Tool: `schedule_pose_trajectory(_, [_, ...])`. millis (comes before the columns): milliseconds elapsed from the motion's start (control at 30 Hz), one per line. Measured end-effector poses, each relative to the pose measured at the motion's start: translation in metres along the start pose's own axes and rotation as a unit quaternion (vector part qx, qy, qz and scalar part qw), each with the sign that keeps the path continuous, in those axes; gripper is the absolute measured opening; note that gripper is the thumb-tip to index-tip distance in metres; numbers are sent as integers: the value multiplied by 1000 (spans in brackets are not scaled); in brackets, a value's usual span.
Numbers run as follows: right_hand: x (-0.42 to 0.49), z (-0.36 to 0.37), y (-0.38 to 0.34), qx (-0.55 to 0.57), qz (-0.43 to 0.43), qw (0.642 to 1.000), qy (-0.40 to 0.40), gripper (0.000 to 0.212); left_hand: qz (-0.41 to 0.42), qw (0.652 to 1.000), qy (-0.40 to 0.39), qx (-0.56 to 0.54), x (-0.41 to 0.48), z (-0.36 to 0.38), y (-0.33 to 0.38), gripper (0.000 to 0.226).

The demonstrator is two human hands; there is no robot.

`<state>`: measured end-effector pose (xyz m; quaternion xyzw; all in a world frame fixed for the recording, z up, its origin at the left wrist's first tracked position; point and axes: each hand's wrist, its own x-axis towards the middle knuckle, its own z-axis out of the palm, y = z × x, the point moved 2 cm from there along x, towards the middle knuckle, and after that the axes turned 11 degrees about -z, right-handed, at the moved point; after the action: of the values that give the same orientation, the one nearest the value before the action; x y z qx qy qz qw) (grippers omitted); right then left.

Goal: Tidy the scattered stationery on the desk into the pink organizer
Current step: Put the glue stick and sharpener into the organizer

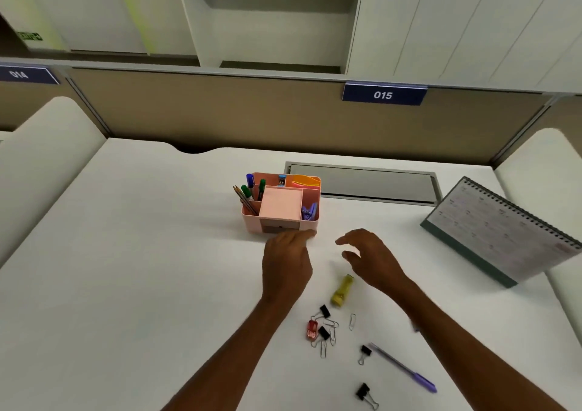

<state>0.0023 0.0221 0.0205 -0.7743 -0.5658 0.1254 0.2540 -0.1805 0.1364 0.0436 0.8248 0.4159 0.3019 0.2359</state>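
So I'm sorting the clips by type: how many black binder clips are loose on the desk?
4: two in the cluster by the red clip, one above it and one beside it; one by the purple pen's tip; one nearest the front edge. None look hidden.

You see white desk, grey cable-tray lid recessed at far edge. Spiral-bound desk calendar stands tilted at your right, well apart from tray lid. Beige partition behind desk carries blue label "015"; second label "014" far left. White cabinets above, one open shelf.
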Motion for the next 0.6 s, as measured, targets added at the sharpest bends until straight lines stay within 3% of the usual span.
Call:
schedule_pose_trajectory(67, [-27,14,4,9,23,999,-39,39,-12,998,-41,-41,-27,6,11,29])
schedule_pose_trajectory(200, [-67,40,0,51,100,991,-69,85,-144,977,-144,-62,-65,24,13,28])
schedule_pose_trajectory(267, [-80,50,-8,33,111,990,-76,96,-182,966,-174,-56,-74,30,11,26])
schedule_pose_trajectory(467, [-89,60,-26,-54,98,993,-34,82,-223,956,-192,-15,-81,34,18,24])
schedule_pose_trajectory(600, [-89,59,-29,-50,81,995,4,69,-229,951,-208,-5,-80,37,21,24])
